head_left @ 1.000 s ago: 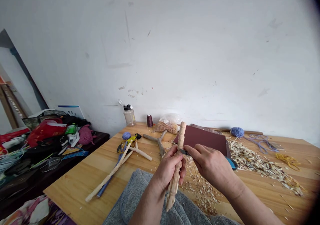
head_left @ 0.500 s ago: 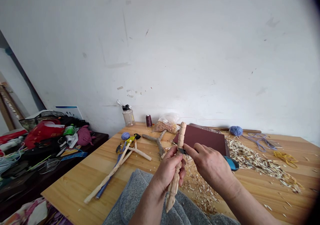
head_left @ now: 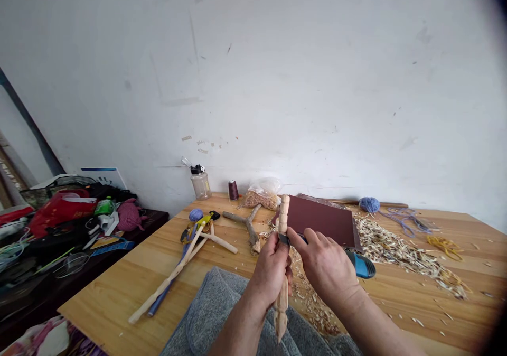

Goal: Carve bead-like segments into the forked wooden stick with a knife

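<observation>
A pale, notched wooden stick (head_left: 281, 306) stands nearly upright, its lower end carved to a blunt point. My left hand (head_left: 271, 269) is closed around its middle, the left thumb up by the blade. In my right hand (head_left: 327, 263) is a utility knife (head_left: 362, 264) with a blue and black handle; its dark blade lies across the stick just above the left thumb. The right index finger stretches along toward the blade. Below the stick a grey cloth (head_left: 222, 298) is spread, and fine wood shavings (head_left: 317, 303) are scattered beside it.
A forked branch (head_left: 249, 226), peeled forked sticks (head_left: 186, 263) and maroon sheets (head_left: 322, 221) lie on the wooden table (head_left: 106, 287). Shavings are heaped (head_left: 392, 245) at right, near blue yarn (head_left: 369, 204). A bottle (head_left: 200, 183) and thread spool (head_left: 233, 189) stand by the wall.
The stick has turned more upright, its lower end swinging right. Both hands stay on stick and knife, and the knife handle sits slightly lower. The whole view has shifted a little.
</observation>
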The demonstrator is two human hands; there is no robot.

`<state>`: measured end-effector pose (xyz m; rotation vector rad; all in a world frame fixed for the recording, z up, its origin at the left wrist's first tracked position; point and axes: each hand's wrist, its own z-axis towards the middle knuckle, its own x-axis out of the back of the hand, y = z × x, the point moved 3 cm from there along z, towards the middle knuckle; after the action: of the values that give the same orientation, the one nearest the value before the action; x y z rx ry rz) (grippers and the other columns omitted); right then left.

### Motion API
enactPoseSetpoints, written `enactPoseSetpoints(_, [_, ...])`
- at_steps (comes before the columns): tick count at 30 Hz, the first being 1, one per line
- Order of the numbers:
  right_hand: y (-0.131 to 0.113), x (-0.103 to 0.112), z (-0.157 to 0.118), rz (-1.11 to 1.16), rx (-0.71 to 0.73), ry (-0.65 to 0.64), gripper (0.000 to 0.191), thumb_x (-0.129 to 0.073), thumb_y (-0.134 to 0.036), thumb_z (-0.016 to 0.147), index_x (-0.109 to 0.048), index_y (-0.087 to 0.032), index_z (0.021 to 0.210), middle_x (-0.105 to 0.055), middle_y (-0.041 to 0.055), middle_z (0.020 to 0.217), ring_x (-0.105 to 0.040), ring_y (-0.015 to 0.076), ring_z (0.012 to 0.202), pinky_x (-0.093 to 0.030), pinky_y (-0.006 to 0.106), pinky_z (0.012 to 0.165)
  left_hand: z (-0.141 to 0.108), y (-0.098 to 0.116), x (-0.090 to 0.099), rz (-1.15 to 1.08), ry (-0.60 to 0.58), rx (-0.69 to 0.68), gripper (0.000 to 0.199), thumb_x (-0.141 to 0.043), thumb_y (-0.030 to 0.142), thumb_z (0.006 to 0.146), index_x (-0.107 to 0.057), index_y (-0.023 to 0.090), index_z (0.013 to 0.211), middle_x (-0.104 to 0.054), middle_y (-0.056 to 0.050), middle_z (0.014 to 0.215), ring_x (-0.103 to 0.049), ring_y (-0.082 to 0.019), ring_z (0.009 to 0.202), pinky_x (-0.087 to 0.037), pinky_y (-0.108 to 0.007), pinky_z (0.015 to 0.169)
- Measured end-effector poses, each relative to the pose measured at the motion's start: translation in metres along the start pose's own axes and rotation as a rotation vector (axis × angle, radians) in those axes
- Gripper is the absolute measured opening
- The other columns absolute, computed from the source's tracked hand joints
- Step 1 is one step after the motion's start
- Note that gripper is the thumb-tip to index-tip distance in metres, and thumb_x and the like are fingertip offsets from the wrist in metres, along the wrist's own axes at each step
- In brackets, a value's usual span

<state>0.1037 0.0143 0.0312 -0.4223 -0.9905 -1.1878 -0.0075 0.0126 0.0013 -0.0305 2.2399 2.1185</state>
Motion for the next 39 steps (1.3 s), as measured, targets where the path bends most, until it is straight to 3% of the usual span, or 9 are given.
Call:
enactPoseSetpoints(5, [0.004,0.001,0.001,0.078,0.005,0.01,0.037,-0.05,-0.013,0.079,-0.053,-0.029,0.113,-0.056,0.0012,0.08,-0.053,0.016,0.069,-0.034,0.027,0.059,0.001,-0.008,-0.004,0.021,-0.001,-0.036,0.028,-0.042,0.051,0.084,-0.044,0.024,0.09,-0.04,0.007,0.056,-0.039,-0.006,0.034,-0.033,-0.015,0.029])
enactPoseSetpoints(9, [0.015,-0.008,0.006,0.376,0.004,0.015,0.036,-0.042,-0.018,0.086,-0.05,-0.029,0.119,-0.061,0.0004,0.081,-0.058,0.0144,0.068,-0.038,0.024,0.057,-0.006,0.002,-0.01,-0.251,-0.127,-0.018,0.028,-0.046,0.05,0.083,-0.039,0.025,0.094,-0.047,0.006,0.067,-0.038,-0.003,0.034,-0.034,-0.015,0.028])
enactPoseSetpoints(11, [0.024,-0.014,0.008,0.58,-0.093,0.036,0.033,-0.035,-0.025,0.09,-0.047,-0.026,0.121,-0.065,0.0019,0.085,-0.061,0.0143,0.071,-0.041,0.023,0.06,-0.008,0.007,-0.011,-0.374,-0.212,-0.005,0.027,-0.047,0.048,0.083,-0.036,0.026,0.094,-0.048,0.006,0.07,-0.039,-0.003,0.035,-0.034,-0.014,0.028])
enactPoseSetpoints(13, [0.031,-0.02,0.009,0.642,-0.199,0.028,0.032,-0.035,-0.03,0.09,-0.048,-0.022,0.117,-0.067,0.0036,0.084,-0.063,0.0165,0.07,-0.042,0.025,0.059,-0.009,0.01,-0.011,-0.428,-0.258,-0.003,0.027,-0.049,0.046,0.083,-0.034,0.026,0.093,-0.049,0.006,0.069,-0.04,-0.004,0.036,-0.034,-0.013,0.028])
enactPoseSetpoints(15, [0.035,-0.02,0.009,0.631,-0.219,0.027,0.028,-0.036,-0.03,0.089,-0.051,-0.021,0.111,-0.067,0.0045,0.085,-0.064,0.0179,0.07,-0.043,0.026,0.059,-0.008,0.011,-0.009,-0.439,-0.262,-0.012,0.027,-0.049,0.046,0.083,-0.034,0.025,0.092,-0.048,0.006,0.068,-0.04,-0.004,0.035,-0.034,-0.014,0.028])
enactPoseSetpoints(19, [0.029,-0.007,0.007,0.537,-0.064,0.048,0.028,-0.036,-0.022,0.088,-0.053,-0.023,0.11,-0.065,0.0034,0.09,-0.062,0.0153,0.075,-0.042,0.025,0.063,-0.005,0.009,-0.005,-0.447,-0.246,-0.029,0.027,-0.049,0.045,0.084,-0.036,0.025,0.097,-0.05,0.005,0.07,-0.043,-0.004,0.036,-0.036,-0.014,0.028])
enactPoseSetpoints(24, [0.018,0.006,0.005,0.247,0.087,0.027,0.035,-0.046,-0.016,0.083,-0.052,-0.028,0.116,-0.058,-0.0009,0.078,-0.054,0.0119,0.065,-0.033,0.023,0.057,-0.004,0.006,-0.002,-0.444,-0.225,-0.022,0.024,-0.051,0.04,0.082,-0.039,0.024,0.095,-0.052,0.005,0.072,-0.045,-0.004,0.035,-0.035,-0.014,0.026])
enactPoseSetpoints(29, [0.015,0.009,0.005,0.111,0.111,0.06,0.041,-0.05,-0.013,0.08,-0.051,-0.03,0.117,-0.054,-0.0016,0.076,-0.049,0.0117,0.063,-0.028,0.026,0.056,-0.003,0.005,-0.002,-0.432,-0.213,-0.023,0.025,-0.052,0.036,0.081,-0.042,0.024,0.101,-0.052,0.004,0.071,-0.045,-0.004,0.035,-0.035,-0.014,0.026])
enactPoseSetpoints(39, [0.015,0.013,0.005,0.056,0.147,0.08,0.05,-0.053,-0.009,0.075,-0.048,-0.03,0.12,-0.053,-0.0018,0.076,-0.047,0.0117,0.065,-0.028,0.028,0.056,-0.005,0.005,-0.001,-0.357,-0.201,-0.034,0.029,-0.053,0.042,0.08,-0.045,0.023,0.1,-0.053,0.004,0.073,-0.046,-0.004,0.035,-0.036,-0.015,0.027])
